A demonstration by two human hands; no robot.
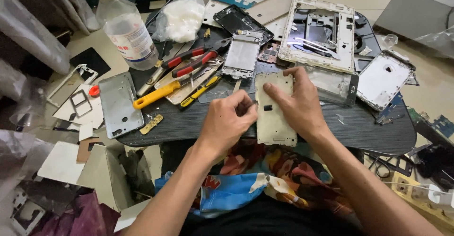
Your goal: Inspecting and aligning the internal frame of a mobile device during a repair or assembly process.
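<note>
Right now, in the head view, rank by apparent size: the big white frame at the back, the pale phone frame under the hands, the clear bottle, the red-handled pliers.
1. big white frame
2. pale phone frame and clear bottle: too alike to rank, hands cover part of the frame
3. red-handled pliers

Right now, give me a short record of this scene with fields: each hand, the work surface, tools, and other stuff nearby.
left hand: fingers curled, pressing at the left edge of the phone frame
right hand: laid flat on the phone frame, pinning it down
surface: dark board across the lap
tools: red-handled pliers, yellow-handled screwdriver
nearby: clear bottle, bag of cotton, silver phone back
</note>
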